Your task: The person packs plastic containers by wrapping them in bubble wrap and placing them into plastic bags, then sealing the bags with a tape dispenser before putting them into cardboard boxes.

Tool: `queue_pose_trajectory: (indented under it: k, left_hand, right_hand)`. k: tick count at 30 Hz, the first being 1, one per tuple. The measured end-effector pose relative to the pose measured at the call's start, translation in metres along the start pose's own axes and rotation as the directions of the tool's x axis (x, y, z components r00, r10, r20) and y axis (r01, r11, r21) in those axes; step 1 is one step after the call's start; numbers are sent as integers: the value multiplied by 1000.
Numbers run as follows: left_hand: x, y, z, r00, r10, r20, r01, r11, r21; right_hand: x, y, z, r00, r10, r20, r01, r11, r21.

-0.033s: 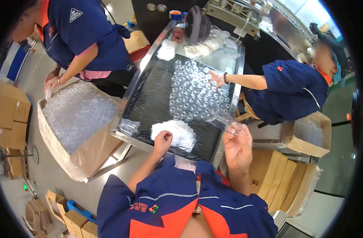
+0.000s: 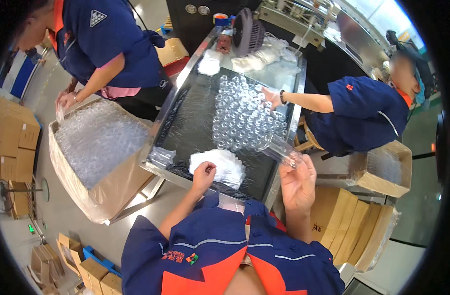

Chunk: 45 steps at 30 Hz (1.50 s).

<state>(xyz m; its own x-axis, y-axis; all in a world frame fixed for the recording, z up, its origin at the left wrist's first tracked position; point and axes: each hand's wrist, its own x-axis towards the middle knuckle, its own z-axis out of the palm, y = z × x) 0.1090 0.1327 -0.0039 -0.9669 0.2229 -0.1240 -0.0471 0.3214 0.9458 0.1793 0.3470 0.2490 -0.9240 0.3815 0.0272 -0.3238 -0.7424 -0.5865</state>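
From my remote post I record the right hand (image 2: 297,184) nearest, thumb and fingers gripping the near end of one clear tube (image 2: 278,148), which slants over the worktop's (image 2: 188,115) right part. The left hand (image 2: 204,177) is closed, fingertips drawn together, at the left side of one stack of white sheets (image 2: 227,169); I see nothing held in it. One clear plastic packet (image 2: 162,156) lies on the near left corner. Farther on, a single block of clear pieces (image 2: 239,118) stands close-packed, dozens in all, too crowded for exact count; one co-worker's hand (image 2: 271,98) touches its right side. By my judgement, with one tube lifted and the block large, much is left; I cannot tell which pieces are already dealt with. Left of the worktop I note one lined carton (image 2: 107,196); at the far end, one smaller white stack (image 2: 210,63) and one fan (image 2: 248,32).
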Motion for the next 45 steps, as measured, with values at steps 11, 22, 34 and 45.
queue_pose_trajectory:
  k: [11,22,34,45]
  left_hand:
    - [17,83,-36,986,-22,-166,-64,865,-498]
    - [2,166,-20,816,578,-29,-570,793,-215]
    - [9,129,-20,956,257,139,-123,787,-605]
    - [-7,138,-6,847,416,331,-118,754,-646]
  right_hand:
    - [13,15,4,989,-92,-112,48,936,-349]
    - [9,56,-34,967,245,64,-215,928,-306]
    - [11,50,-26,980,116,163,105,395,-913]
    - [4,61,-24,856,144,497,514,-138,-846]
